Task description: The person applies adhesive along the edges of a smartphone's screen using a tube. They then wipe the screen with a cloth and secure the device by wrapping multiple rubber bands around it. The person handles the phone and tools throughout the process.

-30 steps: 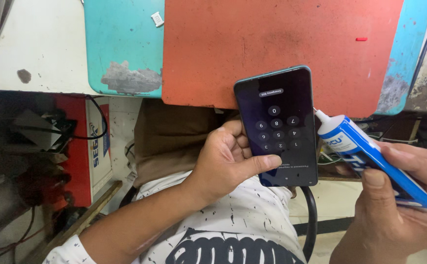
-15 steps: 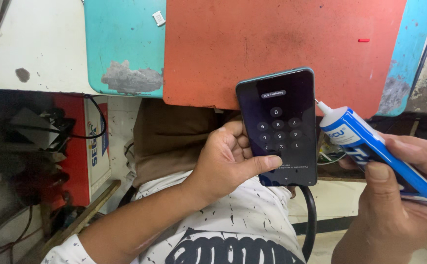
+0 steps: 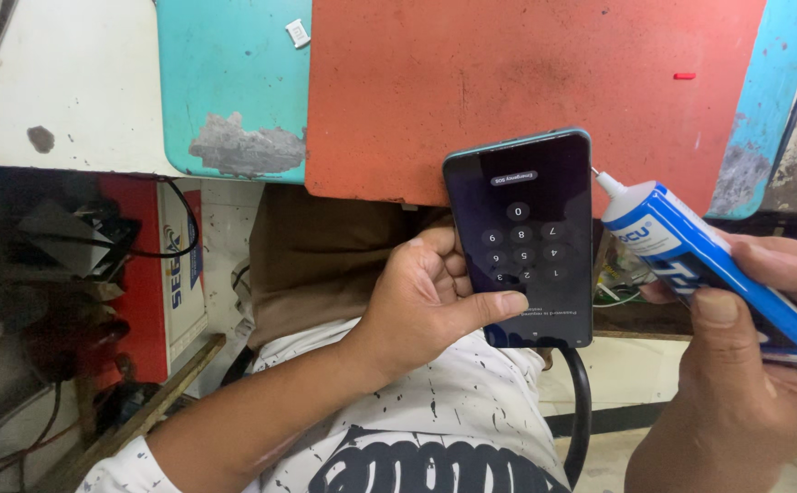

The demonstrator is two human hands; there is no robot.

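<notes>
Nearest the camera, a white shirt with black splatter print [image 3: 435, 429] fills the bottom of the view. Just above it, the left hand [image 3: 421, 301] is seen wrapped around a smartphone [image 3: 521, 239]; the fingers are closed on its left edge and the thumb is pressed across the lower part of the lit screen, where a number keypad is shown. The phone is held upright in the air, in front of the tabletop's edge, its top overlapping the orange mat [image 3: 526, 91].

On the right, the right hand [image 3: 745, 365] is closed around a blue-and-white glue tube [image 3: 708, 269], thumb laid along its body. The fine white nozzle [image 3: 606, 183] is brought right up to the phone's upper right edge, touching it or just beside it; which one cannot be told.

As for progress: no bead of glue can be made out along the frame yet, so the gluing is judged to be only at its start, with the edge run left to do.

Farther off, a teal mat [image 3: 234, 82] with a worn grey patch is laid beside the orange one, a small white card [image 3: 298, 33] resting on it.
</notes>
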